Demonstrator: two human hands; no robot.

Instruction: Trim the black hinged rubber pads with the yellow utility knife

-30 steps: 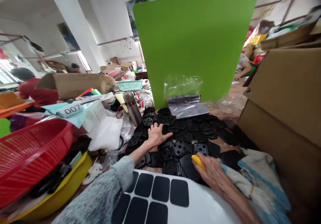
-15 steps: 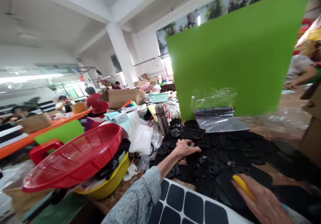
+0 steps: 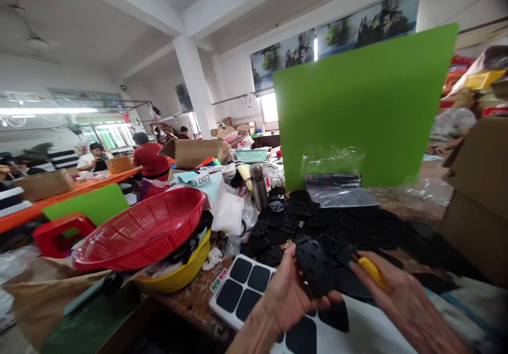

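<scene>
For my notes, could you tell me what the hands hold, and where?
The left hand grips a black plastic piece by its lower edge; the right hand holds a yellow-handled tool by the handle.

- The black plate (image 3: 315, 272) pinched in the left hand (image 3: 288, 296) looks like matt rubbery plastic, as do the black pieces (image 3: 349, 227) heaped on the table.
- The yellow tool handle (image 3: 373, 273) in the right hand (image 3: 408, 306) is smooth plastic.
- The white sheet (image 3: 238, 296) is glossy, with matt black pads stuck on it.
- The red basket (image 3: 143, 229) is meshed plastic.
- The yellow basin (image 3: 186, 272) under it is smooth plastic.
- The flask (image 3: 259, 185) is brushed metal.
- The clear bags (image 3: 337, 187) are shiny film.
- The green board (image 3: 369, 110) is matt.
- The boxes (image 3: 480, 195) are brown cardboard.
- The table edge (image 3: 194, 296) is worn, rough wood.
</scene>
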